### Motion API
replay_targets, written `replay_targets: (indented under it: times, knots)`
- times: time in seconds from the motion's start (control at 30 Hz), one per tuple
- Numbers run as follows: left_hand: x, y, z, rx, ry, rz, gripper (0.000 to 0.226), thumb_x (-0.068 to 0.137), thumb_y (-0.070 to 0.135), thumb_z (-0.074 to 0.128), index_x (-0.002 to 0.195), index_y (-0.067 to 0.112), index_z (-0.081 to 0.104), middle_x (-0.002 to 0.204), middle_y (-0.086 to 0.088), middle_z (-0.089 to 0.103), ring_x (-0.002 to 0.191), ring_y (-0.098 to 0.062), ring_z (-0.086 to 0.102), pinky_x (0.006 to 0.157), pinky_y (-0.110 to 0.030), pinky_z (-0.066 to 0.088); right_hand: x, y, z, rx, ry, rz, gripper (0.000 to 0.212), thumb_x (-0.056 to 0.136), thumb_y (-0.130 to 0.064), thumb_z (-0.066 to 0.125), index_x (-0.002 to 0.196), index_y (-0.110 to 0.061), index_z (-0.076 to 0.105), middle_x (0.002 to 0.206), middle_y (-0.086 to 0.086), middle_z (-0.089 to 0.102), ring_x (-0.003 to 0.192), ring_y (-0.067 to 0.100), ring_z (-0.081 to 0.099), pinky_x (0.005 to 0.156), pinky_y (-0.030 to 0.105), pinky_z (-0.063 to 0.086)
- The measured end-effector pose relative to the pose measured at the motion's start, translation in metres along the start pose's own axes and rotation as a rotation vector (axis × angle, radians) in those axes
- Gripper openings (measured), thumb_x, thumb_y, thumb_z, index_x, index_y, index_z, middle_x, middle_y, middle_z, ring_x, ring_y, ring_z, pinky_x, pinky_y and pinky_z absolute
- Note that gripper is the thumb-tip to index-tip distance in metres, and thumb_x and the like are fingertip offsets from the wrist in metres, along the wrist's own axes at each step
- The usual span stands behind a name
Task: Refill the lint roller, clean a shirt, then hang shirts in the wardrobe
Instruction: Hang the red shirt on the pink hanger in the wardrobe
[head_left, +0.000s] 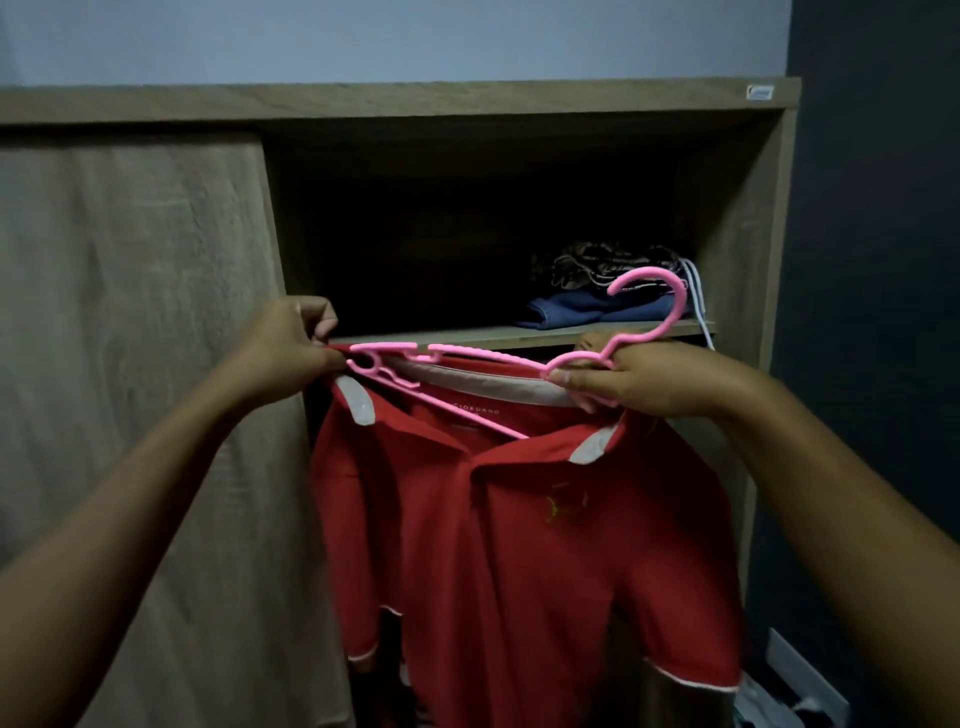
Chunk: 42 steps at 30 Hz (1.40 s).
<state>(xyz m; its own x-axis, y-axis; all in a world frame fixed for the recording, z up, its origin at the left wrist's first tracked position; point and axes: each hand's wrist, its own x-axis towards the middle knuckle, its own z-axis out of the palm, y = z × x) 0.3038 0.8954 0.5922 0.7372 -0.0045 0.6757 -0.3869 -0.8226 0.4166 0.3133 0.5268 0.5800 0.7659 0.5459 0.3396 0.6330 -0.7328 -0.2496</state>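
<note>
A red polo shirt (519, 545) hangs in front of the open wardrobe (395, 98), just below the shelf (467, 336), with a pink hanger (467, 358) partly threaded through its collar. The left hand (291, 338) is pinched closed on the shirt's shoulder seam at the hanger's left end, thumb and fingers pressed together on the fabric. The right hand (618, 376) is closed around the hanger's neck, just under the hook, fingers wrapped over the pink frame and the collar edge beside it.

The hanger's long axis runs roughly level from left hand to right, parallel to the shelf edge and just below it. Its hook rises up and to the right of the right hand, in front of the folded clothes (602, 291) that sit on the shelf. No hanging rail is visible; I judge it lies below the shelf, hidden behind the shirt.

The shirt looks only half seated, its right shoulder sagging below the hanger. The next move likely turns on the right hand, nearer the hook, lowering and steering it under the shelf.
</note>
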Motion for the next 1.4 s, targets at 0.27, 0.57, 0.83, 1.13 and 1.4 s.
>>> replay_targets:
  times: [0.27, 0.57, 0.83, 1.13, 1.4]
  knots:
    - [-0.009, 0.033, 0.021, -0.266, 0.019, 0.012, 0.027, 0.064, 0.007, 0.059, 0.060, 0.020, 0.035, 0.053, 0.000, 0.038, 0.051, -0.013, 0.037, 0.049, -0.024, 0.029, 0.011, -0.011, 0.009, -0.126, -0.071, 0.029, 0.045, 0.090, -0.065, 0.053, 0.077, -0.026, 0.071, 0.087, -0.002, 0.067, 0.077, 0.014, 0.062, 0.076, 0.038, 0.051]
    - [-0.019, 0.076, 0.033, -0.218, -0.091, 0.202, 0.029, 0.069, 0.010, 0.062, 0.058, 0.020, 0.036, 0.055, -0.001, 0.040, 0.052, -0.013, 0.038, 0.051, -0.030, 0.034, 0.035, -0.024, 0.052, -0.028, 0.032, -0.022, 0.038, 0.087, -0.059, 0.063, 0.086, -0.021, 0.057, 0.086, -0.012, 0.053, 0.088, 0.009, 0.051, 0.086, 0.033, 0.040]
    - [-0.030, 0.077, 0.030, -0.168, -0.059, 0.248, 0.025, 0.064, 0.015, 0.058, 0.057, 0.018, 0.034, 0.051, 0.006, 0.036, 0.050, -0.009, 0.033, 0.050, -0.029, 0.030, 0.031, -0.037, 0.038, 0.116, 0.054, -0.145, 0.040, 0.085, -0.063, 0.062, 0.083, -0.024, 0.071, 0.084, -0.005, 0.069, 0.082, 0.013, 0.065, 0.081, 0.043, 0.054]
    - [-0.047, 0.068, 0.013, -0.227, -0.286, 0.349, 0.043, 0.079, 0.042, 0.074, 0.066, 0.014, 0.044, 0.060, 0.005, 0.044, 0.055, -0.010, 0.040, 0.051, -0.029, 0.035, 0.030, -0.041, 0.027, 0.057, 0.027, -0.163, 0.035, 0.087, -0.057, 0.063, 0.084, -0.024, 0.072, 0.083, -0.009, 0.067, 0.078, 0.003, 0.062, 0.071, 0.025, 0.049]
    - [-0.047, 0.032, 0.039, 0.047, -0.440, 0.254, 0.040, 0.092, 0.059, 0.058, 0.081, 0.022, 0.067, 0.075, -0.001, 0.068, 0.069, -0.009, 0.064, 0.063, -0.039, 0.051, 0.028, -0.043, 0.023, 0.071, 0.048, -0.191, 0.035, 0.088, -0.054, 0.064, 0.077, -0.022, 0.067, 0.079, -0.003, 0.062, 0.064, 0.006, 0.056, 0.061, 0.029, 0.045]
